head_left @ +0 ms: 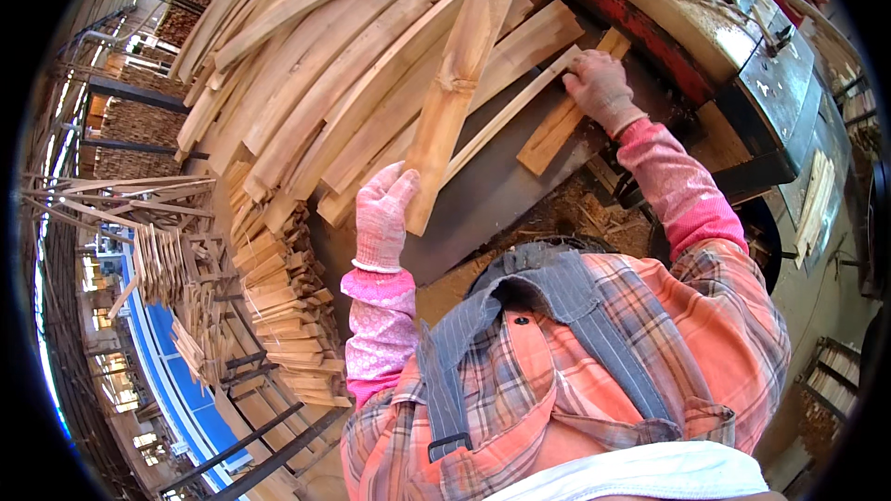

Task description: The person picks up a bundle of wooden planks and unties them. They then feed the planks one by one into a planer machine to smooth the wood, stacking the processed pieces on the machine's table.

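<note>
My left hand (pixel 383 213), in a pale pink knit glove, holds the near end of a wooden board (pixel 457 83) with a knot midway along it. The board slants away from me over the other planks. At the right, my gloved right hand (pixel 603 91) has its fingers curled at the far end of a narrow wooden strip (pixel 510 116). A shorter, darker board (pixel 548 137) lies on the dark metal table (pixel 492 195), partly hidden under that hand. Left of the knotted board, many long planks (pixel 325 83) lie piled side by side.
A stack of cut wood pieces (pixel 288 315) stands at my left, beside black metal rails (pixel 269 441). Beyond the table runs a red-edged machine (pixel 640 23), with a metal surface (pixel 780 83) at the right. Wood shavings (pixel 594 209) lie below the table's near edge.
</note>
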Tool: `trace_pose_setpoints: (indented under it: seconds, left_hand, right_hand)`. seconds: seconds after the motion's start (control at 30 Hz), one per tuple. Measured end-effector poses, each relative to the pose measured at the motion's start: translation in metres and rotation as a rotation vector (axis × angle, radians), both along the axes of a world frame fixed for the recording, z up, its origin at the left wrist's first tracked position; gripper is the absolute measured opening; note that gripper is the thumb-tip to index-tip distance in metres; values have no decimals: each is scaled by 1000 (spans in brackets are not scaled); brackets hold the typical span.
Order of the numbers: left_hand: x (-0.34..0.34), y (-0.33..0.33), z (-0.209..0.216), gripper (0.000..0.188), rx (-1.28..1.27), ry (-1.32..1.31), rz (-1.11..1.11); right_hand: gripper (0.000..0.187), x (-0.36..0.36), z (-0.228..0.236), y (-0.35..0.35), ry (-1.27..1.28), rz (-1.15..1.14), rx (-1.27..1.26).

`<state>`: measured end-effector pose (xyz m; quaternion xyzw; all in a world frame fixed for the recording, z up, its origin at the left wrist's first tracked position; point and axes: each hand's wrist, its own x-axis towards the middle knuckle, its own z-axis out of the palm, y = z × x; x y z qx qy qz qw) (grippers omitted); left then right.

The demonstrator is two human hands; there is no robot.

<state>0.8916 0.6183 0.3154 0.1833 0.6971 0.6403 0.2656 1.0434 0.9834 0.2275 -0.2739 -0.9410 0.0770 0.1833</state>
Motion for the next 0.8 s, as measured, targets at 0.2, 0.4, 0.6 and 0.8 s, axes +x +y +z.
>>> trace_pose_setpoints:
  seconds: [0.2, 0.4, 0.6, 0.8]
  left_hand:
    - [-13, -10, -9, 35, -2, 20, 23]
    - [-16, -23, -21, 41, 14, 75, 136]
    - [-9, -42, -27, 40, -36, 105, 194]
    - [-4, -34, -17, 35, -32, 72, 127]
  right_hand:
    - [44, -25, 29, -102, 79, 568, 98]
    - [38, -96, 36, -80, -462, 710, -505]
    - [39, -94, 43, -94, -536, 468, -194]
    - [36, -75, -14, -105, -1, 235, -182]
